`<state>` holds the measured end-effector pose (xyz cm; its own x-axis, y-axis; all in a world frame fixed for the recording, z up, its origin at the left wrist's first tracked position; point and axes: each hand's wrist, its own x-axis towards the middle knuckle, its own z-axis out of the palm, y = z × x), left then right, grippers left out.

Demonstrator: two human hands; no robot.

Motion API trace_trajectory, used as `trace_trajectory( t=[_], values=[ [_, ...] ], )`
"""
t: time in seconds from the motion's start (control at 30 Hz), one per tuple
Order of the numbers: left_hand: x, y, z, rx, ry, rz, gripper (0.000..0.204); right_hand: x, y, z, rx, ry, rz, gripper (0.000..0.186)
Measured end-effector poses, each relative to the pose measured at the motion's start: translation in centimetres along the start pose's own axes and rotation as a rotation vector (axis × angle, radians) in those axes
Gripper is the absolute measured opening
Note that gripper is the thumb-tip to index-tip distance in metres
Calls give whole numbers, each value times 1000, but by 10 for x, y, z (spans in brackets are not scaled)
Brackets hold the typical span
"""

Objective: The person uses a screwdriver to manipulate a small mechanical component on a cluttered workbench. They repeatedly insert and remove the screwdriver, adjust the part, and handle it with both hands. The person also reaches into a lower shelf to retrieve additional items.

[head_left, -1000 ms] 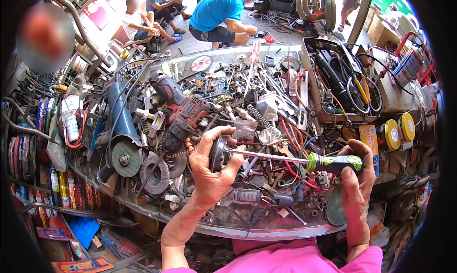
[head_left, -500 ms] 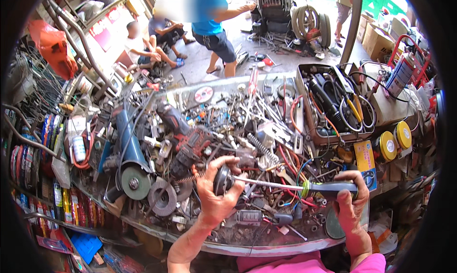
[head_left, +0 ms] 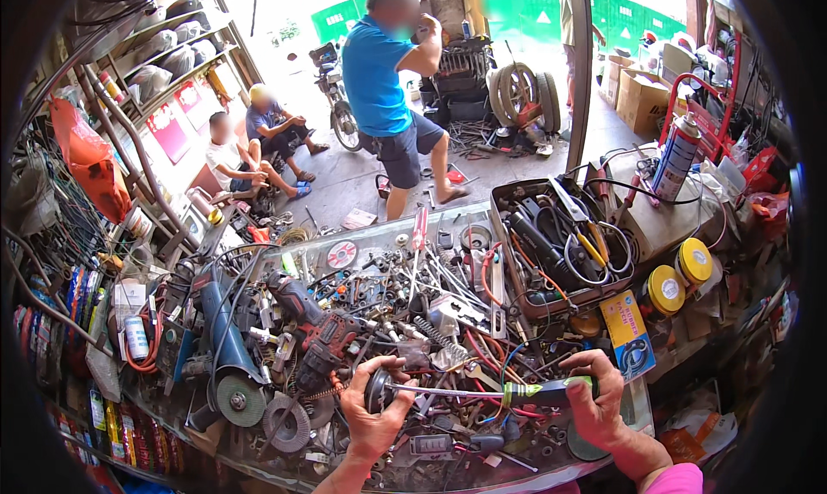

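Pinching a round black part (head_left: 377,391) between thumb and fingers, the left hand (head_left: 370,421) has it turned on edge over a seriously cluttered bench (head_left: 379,236). Right hand (head_left: 596,408) is wrapped around the butt end of a green-and-black screwdriver (head_left: 527,395), thumb on the near side, shaft pointing left at that part. Tip looks like it's touching the part's face, but it's tiny from up here, so I can't swear it's seated in anything. Below both hands it's a heap of loose hardware, coil spring (head_left: 431,329) included. Just up and left of the left hand lies a red-and-black cordless drill (head_left: 327,335), then a grey flap disc (head_left: 277,423) and a blue angle grinder (head_left: 224,323). Past the right hand there's a yellow-and-blue box (head_left: 627,330), two yellow-lidded tins (head_left: 666,289) and an open tool case (head_left: 560,308) crammed full. Farther out, a person in a blue shirt (head_left: 376,80) stands near some tyres (head_left: 550,102).
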<state>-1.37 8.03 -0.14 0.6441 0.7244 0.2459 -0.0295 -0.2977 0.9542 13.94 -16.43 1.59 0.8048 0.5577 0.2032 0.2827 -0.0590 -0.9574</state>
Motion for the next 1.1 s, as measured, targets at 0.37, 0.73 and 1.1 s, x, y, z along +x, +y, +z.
trace_trajectory(
  t=[0.37,0.73,1.1],
  values=[
    [6,14,-2,-29,32,6,33,-7,7,4,-37,-11,-123,51],
    [10,-6,-11,-40,19,74,36,-3,-5,12,132,-90,48,72],
    [2,-4,-7,35,-23,72,39,-3,-4,1,179,-39,338,63]
  ],
)
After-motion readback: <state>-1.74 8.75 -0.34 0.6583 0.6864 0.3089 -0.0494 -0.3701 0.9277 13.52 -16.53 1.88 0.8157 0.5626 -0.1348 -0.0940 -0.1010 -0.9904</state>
